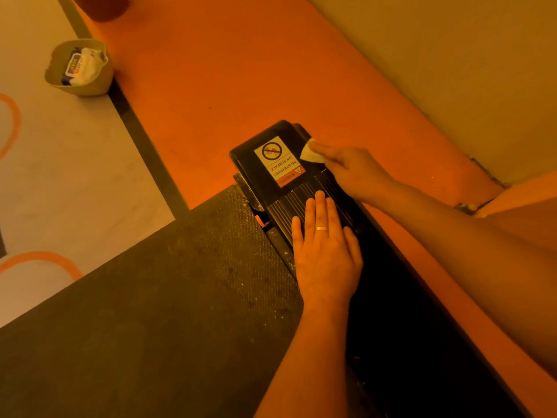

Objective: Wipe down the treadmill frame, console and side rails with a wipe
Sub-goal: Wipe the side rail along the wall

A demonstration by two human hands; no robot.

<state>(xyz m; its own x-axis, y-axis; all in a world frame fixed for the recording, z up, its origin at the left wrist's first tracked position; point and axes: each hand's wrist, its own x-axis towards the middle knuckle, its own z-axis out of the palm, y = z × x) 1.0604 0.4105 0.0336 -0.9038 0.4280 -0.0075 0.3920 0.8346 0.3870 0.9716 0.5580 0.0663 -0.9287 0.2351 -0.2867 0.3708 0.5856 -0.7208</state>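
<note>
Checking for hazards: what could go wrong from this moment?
The right hand holds only a small wipe at the outer edge of the end cap; it may slip off onto the floor. Rubbing over the label might lift its corners. The left hand on the rail could pick up grit from the belt.

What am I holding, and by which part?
The right hand holds the wipe by its near part, bunched under the fingers, one corner sticking out, against the end cap. The left hand lies flat on the side rail, holding nothing.
</note>
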